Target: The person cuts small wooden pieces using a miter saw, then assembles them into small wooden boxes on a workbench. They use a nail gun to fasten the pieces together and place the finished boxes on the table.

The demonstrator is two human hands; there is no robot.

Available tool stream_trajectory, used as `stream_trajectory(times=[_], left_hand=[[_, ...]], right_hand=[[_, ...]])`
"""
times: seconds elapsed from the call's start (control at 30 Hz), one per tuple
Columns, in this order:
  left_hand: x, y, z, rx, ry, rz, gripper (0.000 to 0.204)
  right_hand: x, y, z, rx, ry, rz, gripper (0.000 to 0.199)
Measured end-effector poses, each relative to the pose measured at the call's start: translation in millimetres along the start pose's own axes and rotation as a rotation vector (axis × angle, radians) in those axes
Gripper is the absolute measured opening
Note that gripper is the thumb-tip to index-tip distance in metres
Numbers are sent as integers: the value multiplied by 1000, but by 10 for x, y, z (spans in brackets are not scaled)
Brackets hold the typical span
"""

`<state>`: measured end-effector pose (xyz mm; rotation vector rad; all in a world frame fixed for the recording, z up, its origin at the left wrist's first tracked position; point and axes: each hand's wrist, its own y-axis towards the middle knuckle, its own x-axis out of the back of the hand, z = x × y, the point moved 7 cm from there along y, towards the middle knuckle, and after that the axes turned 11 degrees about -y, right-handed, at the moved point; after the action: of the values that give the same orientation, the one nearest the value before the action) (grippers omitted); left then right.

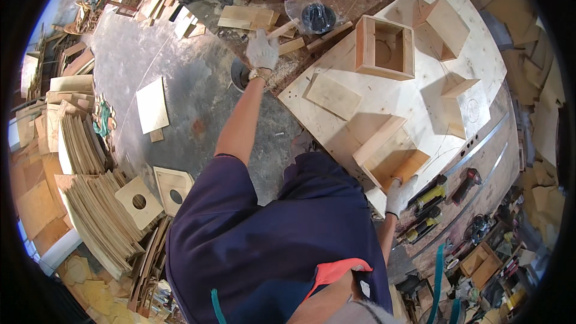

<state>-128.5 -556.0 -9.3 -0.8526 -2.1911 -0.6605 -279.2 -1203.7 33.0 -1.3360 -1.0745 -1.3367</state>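
My left hand [262, 51], in a pale work glove, reaches out to the far side beside a narrow wooden strip [283, 29]. Its fingers are too indistinct to show whether they grip the strip. Below its wrist is a dark round container [240, 74]. My right hand [401, 197], also gloved, is closed on the near edge of an open wooden box [384, 151]. That box rests on its side on a large pale board [372, 108]. Farther along the board is a framed wooden box [384, 48] with a round hole inside.
More box parts [445, 27] and a flat panel [333, 96] lie on the board. Yellow-and-black power tools [431, 195] and a red-and-black one [467, 186] lie at the right. A plastic-lined bucket [318, 18] sits far ahead. Stacked wooden sheets [99, 216] line the left.
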Motion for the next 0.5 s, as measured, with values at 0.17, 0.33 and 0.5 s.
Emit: stream_trajectory(times=[0.17, 0.33, 0.5], left_hand=[[33, 391, -45, -507, 406, 171, 42], [-207, 610, -1, -578, 451, 409, 52], [128, 444, 202, -329, 362, 155, 43]], right_hand=[[484, 485, 29, -51, 182, -18, 31], [228, 489, -121, 1, 18, -63, 36], [139, 177, -248, -86, 4, 7, 53]])
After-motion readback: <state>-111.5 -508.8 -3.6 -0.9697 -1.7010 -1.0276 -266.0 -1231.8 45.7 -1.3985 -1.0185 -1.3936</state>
